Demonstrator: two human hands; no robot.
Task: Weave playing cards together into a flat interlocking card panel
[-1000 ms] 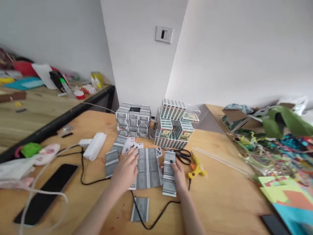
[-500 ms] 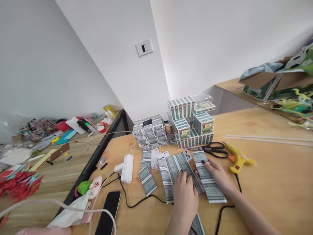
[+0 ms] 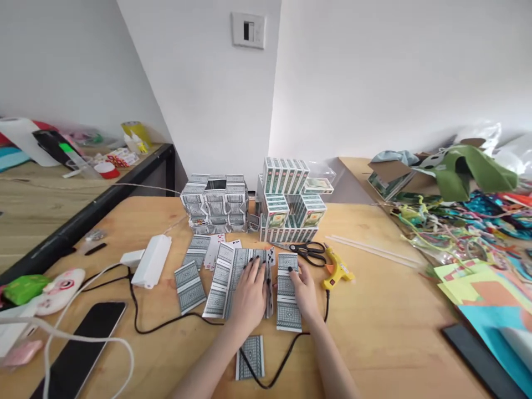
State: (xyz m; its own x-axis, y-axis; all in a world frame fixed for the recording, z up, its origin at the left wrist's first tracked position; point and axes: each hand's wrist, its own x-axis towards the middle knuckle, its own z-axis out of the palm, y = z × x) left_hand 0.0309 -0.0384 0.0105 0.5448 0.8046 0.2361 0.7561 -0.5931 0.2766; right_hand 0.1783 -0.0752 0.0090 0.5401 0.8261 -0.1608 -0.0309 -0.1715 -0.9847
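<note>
My left hand [image 3: 250, 291] lies flat with fingers stretched over a folded panel of joined playing cards [image 3: 219, 288], patterned backs up; one flap of it stands on edge beside my fingers. To its right, my right hand [image 3: 305, 291] grips the edge of a separate strip of playing cards [image 3: 288, 316], thumb on top. Its other fingertips are partly hidden. A short card piece [image 3: 190, 288] lies to the left, and another card piece [image 3: 250, 357] lies nearer me under a black cable. Loose face-up cards [image 3: 214, 249] sit behind the panel.
Behind stand a structure of folded cards [image 3: 216, 205] and stacked card boxes [image 3: 286, 205]. Scissors [image 3: 307, 250] and a yellow glue gun [image 3: 337, 269] lie to the right. A white adapter [image 3: 153, 260] and phone [image 3: 81, 352] are left; coloured paper [image 3: 486, 299] is far right.
The view has turned right, bringing the coloured paper into sight. My left hand still rests on the panel, whose right flap now stands more upright. My right hand keeps hold of the strip.
</note>
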